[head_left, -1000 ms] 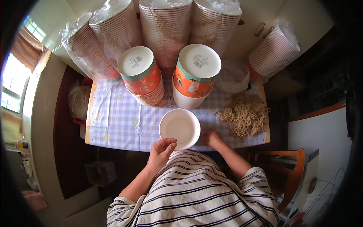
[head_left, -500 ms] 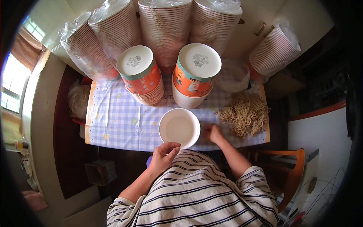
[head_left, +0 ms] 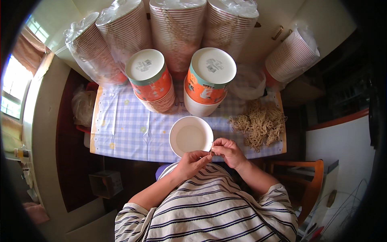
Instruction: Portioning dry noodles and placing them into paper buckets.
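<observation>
A white paper tub [head_left: 191, 138] stands upright, mouth up, near the table's front edge. At its right front rim both hands meet. My left hand [head_left: 191, 164] pinches a short piece of thin beige cord [head_left: 211, 151] between thumb and fingertips. Close by, my right hand [head_left: 229, 153] is closed in a pinch on the same cord, near the tub's rim. Whether the cord passes through the rim is too small to tell. A tangled heap of beige cords [head_left: 260, 125] lies on the table to the right.
Two upturned stacks of orange printed paper tubs, a left stack [head_left: 150, 86] and a right stack [head_left: 207, 86], stand behind the white tub. Several tall plastic-wrapped tub stacks [head_left: 177, 36] line the back. A checked cloth [head_left: 129, 133] covers the table; a wooden chair [head_left: 312, 189] stands at right.
My right hand has moved left and nearer, from the table beside the tub to my left hand. My left hand has shifted right along the rim. The cord now shows between them.
</observation>
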### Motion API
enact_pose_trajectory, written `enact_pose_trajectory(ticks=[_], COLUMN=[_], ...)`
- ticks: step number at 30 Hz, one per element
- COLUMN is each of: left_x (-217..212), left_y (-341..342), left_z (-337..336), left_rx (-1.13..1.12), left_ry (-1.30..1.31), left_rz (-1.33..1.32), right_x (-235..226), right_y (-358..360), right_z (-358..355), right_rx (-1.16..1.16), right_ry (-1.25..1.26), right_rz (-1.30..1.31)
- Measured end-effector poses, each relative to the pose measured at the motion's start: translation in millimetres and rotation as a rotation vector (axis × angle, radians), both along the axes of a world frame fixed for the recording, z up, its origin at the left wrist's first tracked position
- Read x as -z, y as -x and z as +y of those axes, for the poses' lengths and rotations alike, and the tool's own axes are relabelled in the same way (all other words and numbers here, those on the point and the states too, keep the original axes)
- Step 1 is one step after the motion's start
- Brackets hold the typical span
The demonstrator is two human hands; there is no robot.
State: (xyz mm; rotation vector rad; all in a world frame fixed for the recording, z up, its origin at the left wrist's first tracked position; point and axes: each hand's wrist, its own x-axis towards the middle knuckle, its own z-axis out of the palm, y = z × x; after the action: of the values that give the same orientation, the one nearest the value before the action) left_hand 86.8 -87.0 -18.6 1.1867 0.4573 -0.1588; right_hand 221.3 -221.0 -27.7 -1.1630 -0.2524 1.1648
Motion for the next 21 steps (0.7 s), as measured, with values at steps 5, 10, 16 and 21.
enact_pose_trajectory(ticks=[5,10,16,21], left_x=[0.0,-8.9,-24.9,-28.7], left_y=[6.3,12.9,17.6,20.6], left_z=[6.7,17.6,22.9,28.0], left_rx=[0.031,-0.003,0.073,0.083], left_ry=[0.031,-0.014,-0.064,-0.195], left_rz=[-0.003,-0.063,-0.036,-0.054], right_x=[-2.2,-24.6,-40.9,-33.7], right_y=[11.3,8.3,10.8,13.2], right_z=[-0.2,4.3,9.8,9.7], right_rx=[0.019,0.127,-0.410,-0.512], right_ry=[-0.044,-0.045,-0.193,-0.038], right_rz=[-0.093,-0.938,-0.341,-0.491])
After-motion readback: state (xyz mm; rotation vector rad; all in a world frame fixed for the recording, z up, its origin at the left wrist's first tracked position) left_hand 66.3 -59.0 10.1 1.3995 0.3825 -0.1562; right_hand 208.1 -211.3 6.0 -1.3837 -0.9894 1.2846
